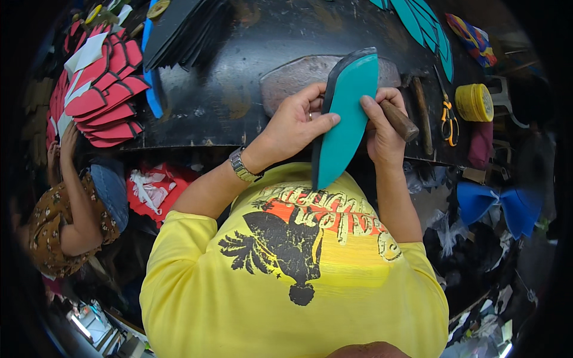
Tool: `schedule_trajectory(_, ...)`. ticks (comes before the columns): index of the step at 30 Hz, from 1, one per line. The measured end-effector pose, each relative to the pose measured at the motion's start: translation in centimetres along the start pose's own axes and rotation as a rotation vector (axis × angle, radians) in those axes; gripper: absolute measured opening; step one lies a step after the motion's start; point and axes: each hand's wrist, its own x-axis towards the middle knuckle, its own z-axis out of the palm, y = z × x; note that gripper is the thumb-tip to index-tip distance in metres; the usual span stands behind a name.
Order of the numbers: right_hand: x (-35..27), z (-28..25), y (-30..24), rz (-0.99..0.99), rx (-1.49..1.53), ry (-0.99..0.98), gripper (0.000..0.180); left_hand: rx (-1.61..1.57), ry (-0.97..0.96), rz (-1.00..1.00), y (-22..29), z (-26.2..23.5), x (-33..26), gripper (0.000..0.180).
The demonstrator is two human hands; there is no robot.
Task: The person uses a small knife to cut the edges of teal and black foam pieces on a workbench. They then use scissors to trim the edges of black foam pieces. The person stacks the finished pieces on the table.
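Observation:
A teal shoe-sole piece (349, 113) with a black layer along its edge is held up in front of my chest. My left hand (301, 116) grips its left side, thumb on the teal face and fingers behind. On the right side, my right hand (385, 125) presses its thumb against the sole. A tool with a brown wooden handle (399, 121) is also tucked in my right hand; its working end is hidden. Behind the sole, a worn grey slab (292, 77) lies on the black table (203, 119).
Right of the slab lie another wooden-handled tool (422, 116), orange-handled scissors (449, 122) and a yellow tub (473, 102). Teal pieces (424, 30) and black sheets (185, 36) sit farther back. At left, another person's hands (67, 143) touch stacked red soles (107, 89).

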Motion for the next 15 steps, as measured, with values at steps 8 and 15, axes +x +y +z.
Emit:
schedule_trajectory(8, -2.1, -1.2, -1.6, 0.193, 0.091, 0.035, 0.023, 0.265, -0.095, -0.164, 1.0, -1.9, 4.0, 0.041)
schedule_trajectory(15, -3.7, -1.5, -2.7, 0.253, -0.582, -0.214, 0.017, 0.732, -0.141, 0.055, -0.6, -2.6, 6.5, 0.029)
